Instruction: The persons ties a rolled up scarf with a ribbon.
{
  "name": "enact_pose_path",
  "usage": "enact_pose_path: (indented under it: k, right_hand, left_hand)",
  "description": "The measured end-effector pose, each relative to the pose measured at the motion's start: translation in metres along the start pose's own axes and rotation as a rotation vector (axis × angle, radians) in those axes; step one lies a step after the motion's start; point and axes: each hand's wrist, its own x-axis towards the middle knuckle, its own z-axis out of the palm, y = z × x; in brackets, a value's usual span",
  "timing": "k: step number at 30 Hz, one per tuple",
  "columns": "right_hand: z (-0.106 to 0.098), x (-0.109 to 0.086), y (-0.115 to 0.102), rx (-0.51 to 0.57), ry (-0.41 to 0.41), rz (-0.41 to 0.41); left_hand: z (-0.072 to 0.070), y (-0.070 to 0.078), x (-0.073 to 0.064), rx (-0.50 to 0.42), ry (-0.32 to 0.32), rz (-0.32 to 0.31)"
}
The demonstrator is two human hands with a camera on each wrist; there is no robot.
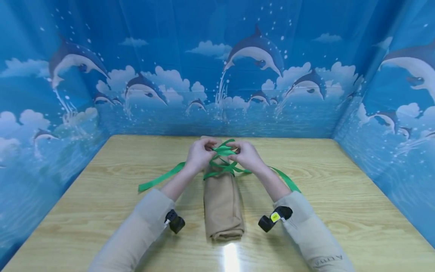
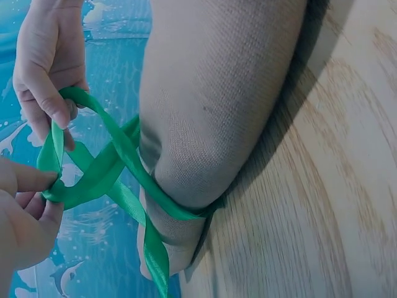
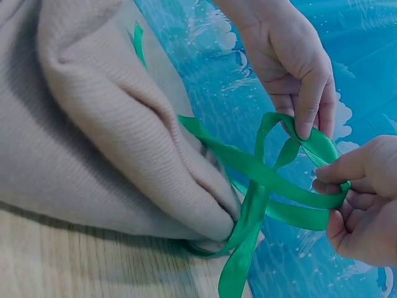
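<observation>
A rolled beige knitted cloth lies lengthwise on the table, with a green ribbon passed round its far part. Above the roll, my left hand pinches one loop of the ribbon between thumb and fingers. Facing it, my right hand pinches another loop. The left wrist view shows the two ribbon loops crossing between the hands, off the cloth's surface. In the right wrist view the fingertips of both hands are close together on the ribbon. Some fingertips are hidden behind the ribbon.
One loose ribbon tail stretches left over the wooden table; another tail runs right, partly behind the right forearm. A blue dolphin-print curtain surrounds the table's back and sides. Small black cameras sit on both wrists.
</observation>
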Motion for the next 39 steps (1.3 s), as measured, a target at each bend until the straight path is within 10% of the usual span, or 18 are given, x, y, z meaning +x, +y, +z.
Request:
enact_pose_path:
  k: [14, 30, 39]
  right_hand:
    - [0.001, -0.001, 0.006, -0.245, -0.070, -0.179]
    - [0.001, -0.003, 0.012, 0.005, -0.086, -0.116]
    - [0.003, -0.004, 0.019, 0.349, -0.179, -0.043]
  left_hand:
    - [-0.003, 0.003, -0.004, 0.171, 0.026, 0.149]
    - [-0.002, 0.005, -0.005, 0.145, 0.061, 0.208]
    - [-0.002, 0.006, -0.005, 0.130, 0.068, 0.213]
